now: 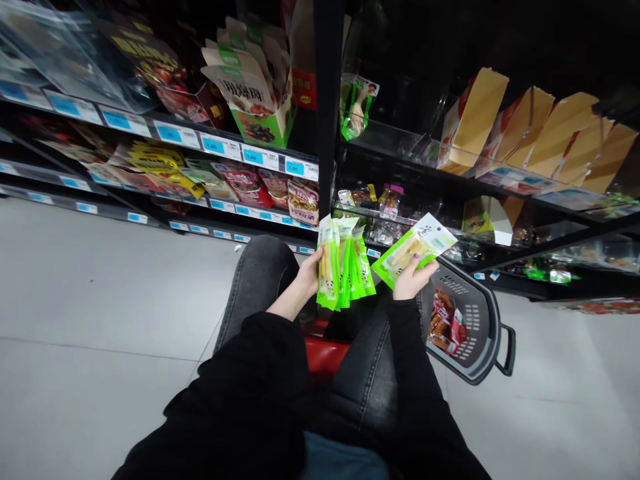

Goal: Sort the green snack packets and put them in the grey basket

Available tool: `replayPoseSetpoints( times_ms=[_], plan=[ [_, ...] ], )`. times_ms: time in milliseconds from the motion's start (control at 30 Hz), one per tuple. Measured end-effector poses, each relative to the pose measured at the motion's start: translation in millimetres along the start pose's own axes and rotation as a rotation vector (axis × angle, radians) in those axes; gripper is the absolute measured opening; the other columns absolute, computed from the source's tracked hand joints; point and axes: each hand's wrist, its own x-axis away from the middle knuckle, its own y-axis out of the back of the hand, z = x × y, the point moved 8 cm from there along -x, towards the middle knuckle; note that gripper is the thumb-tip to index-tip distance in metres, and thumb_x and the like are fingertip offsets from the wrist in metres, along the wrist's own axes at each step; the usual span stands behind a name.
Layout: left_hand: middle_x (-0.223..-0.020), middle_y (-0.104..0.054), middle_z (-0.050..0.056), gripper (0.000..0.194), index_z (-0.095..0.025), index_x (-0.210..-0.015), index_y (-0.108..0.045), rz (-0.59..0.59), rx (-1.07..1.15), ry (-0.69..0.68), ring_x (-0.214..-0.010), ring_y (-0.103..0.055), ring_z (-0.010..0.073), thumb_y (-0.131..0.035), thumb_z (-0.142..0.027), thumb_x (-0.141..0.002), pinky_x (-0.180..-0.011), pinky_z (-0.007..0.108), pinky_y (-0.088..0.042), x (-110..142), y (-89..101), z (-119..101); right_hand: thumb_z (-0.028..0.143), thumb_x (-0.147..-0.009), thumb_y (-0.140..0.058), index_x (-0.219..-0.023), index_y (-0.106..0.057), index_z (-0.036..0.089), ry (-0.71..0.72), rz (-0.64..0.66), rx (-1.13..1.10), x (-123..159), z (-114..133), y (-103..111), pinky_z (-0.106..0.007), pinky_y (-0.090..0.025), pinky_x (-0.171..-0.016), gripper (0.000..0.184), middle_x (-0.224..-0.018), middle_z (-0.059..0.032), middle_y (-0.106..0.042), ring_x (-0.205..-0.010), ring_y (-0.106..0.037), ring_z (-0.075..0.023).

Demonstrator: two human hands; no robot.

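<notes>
Several green-and-clear snack packets (345, 263) are fanned out upright in my left hand (309, 275), which grips them by their left side. A single packet of the same kind (411, 248) is in my right hand (415, 279), pinched at its lower right edge and tilted. Pale yellow pieces show through the clear windows, and panda pictures are printed near the bottom. The two hands are apart, in front of the shelf and above my knees. Some fingers are hidden behind the packets.
A grey basket (487, 333) with red-brown packets (443, 323) stands on the floor to my right. Shelves ahead hold a green-white display box (263, 100), bagged snacks (243, 183) and open cardboard boxes (475, 120). A dark upright post (327, 100) divides them. Something red (325, 355) is beneath me.
</notes>
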Motion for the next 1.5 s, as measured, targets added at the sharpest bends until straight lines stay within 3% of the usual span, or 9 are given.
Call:
replayPoseSetpoints(
  times_ms=[67,267,533,700,867,1000,1100,1300,1500],
  plan=[
    [-0.084,-0.071,0.009,0.038,-0.011,-0.108,-0.06,-0.001,0.008,-0.006,-0.086,-0.066,0.0267,-0.058,-0.03,-0.075,-0.081,0.037,-0.052,0,0.5,0,0.046,-0.081,-0.04,-0.105,-0.041,0.02,0.038,0.105,0.006,4,2,-11,-0.035,-0.042,-0.07,0.035,-0.095,-0.0117,-0.06,-0.086,-0.059,-0.0256],
    [-0.083,-0.071,0.01,0.036,-0.011,-0.109,-0.059,0.011,0.025,0.062,-0.089,-0.065,0.0274,-0.054,-0.027,-0.078,-0.083,0.038,-0.051,2,-1.6,5,0.043,-0.081,-0.042,-0.095,-0.048,0.02,0.168,0.627,-0.155,37,10,-69,-0.033,-0.046,-0.078,0.028,-0.091,-0.0061,-0.063,-0.086,-0.058,-0.0186],
    [-0.083,-0.071,0.011,0.033,-0.01,-0.106,-0.06,0.117,-0.031,0.191,-0.088,-0.066,0.0278,-0.057,-0.024,-0.077,-0.082,0.039,-0.051,3,-0.3,16,0.041,-0.083,-0.04,-0.112,-0.05,0.021,0.087,0.901,-0.276,58,-8,-95,-0.035,-0.045,-0.084,0.036,-0.1,-0.0047,-0.062,-0.093,-0.057,-0.0186],
    [-0.08,-0.071,0.013,0.031,-0.008,-0.102,-0.062,0.155,-0.084,0.251,-0.083,-0.067,0.0271,-0.06,-0.022,-0.074,-0.08,0.037,-0.052,-1,2.0,23,0.039,-0.082,-0.038,-0.096,-0.057,0.02,0.172,0.736,-0.128,49,-9,-88,-0.039,-0.041,-0.088,0.03,-0.093,-0.0058,-0.059,-0.091,-0.054,-0.0194],
    [-0.075,-0.071,0.012,0.025,-0.006,-0.094,-0.064,0.122,-0.105,0.215,-0.073,-0.068,0.0243,-0.06,-0.02,-0.074,-0.074,0.034,-0.053,-2,-1.0,26,0.038,-0.083,-0.039,-0.106,-0.049,0.019,0.267,0.461,-0.227,42,23,-53,-0.035,-0.043,-0.082,0.032,-0.099,-0.0069,-0.05,-0.091,-0.051,-0.0168],
    [-0.07,-0.07,0.01,0.017,-0.008,-0.086,-0.066,0.082,-0.171,0.151,-0.056,-0.065,0.0194,-0.062,-0.019,-0.073,-0.06,0.03,-0.054,-2,-2.7,25,0.04,-0.068,-0.061,-0.082,-0.052,0.019,0.458,0.508,-0.089,60,53,-47,-0.034,-0.042,-0.081,0.027,-0.091,-0.0044,-0.045,-0.089,-0.049,-0.0183],
    [-0.067,-0.07,0.009,0.011,-0.009,-0.078,-0.066,0.044,-0.216,0.104,-0.051,-0.064,0.0177,-0.065,-0.018,-0.07,-0.054,0.028,-0.053,-3,-1.0,22,0.039,-0.064,-0.065,-0.074,-0.049,0.019,0.487,0.566,0.025,71,54,-57,-0.032,-0.043,-0.077,0.027,-0.084,-0.0028,-0.044,-0.081,-0.049,-0.0173],
    [-0.066,-0.069,0.009,0.014,-0.009,-0.075,-0.065,0.003,-0.228,0.068,-0.056,-0.065,0.0194,-0.07,-0.02,-0.067,-0.058,0.03,-0.054,-5,4.2,22,0.037,-0.074,-0.056,-0.06,-0.05,0.018,0.415,0.609,0.085,69,39,-71,-0.028,-0.041,-0.067,0.024,-0.073,-0.0017,-0.046,-0.068,-0.047,-0.0144],
    [-0.073,-0.071,0.011,0.021,-0.009,-0.079,-0.065,0.022,-0.207,0.011,-0.067,-0.067,0.0223,-0.07,-0.026,-0.068,-0.071,0.034,-0.054,-10,4.4,19,0.036,-0.077,-0.052,-0.073,-0.062,0.017,0.27,0.557,-0.072,57,28,-64,-0.028,-0.042,-0.069,0.022,-0.077,-0.0035,-0.057,-0.072,-0.054,-0.0152]
  ],
)
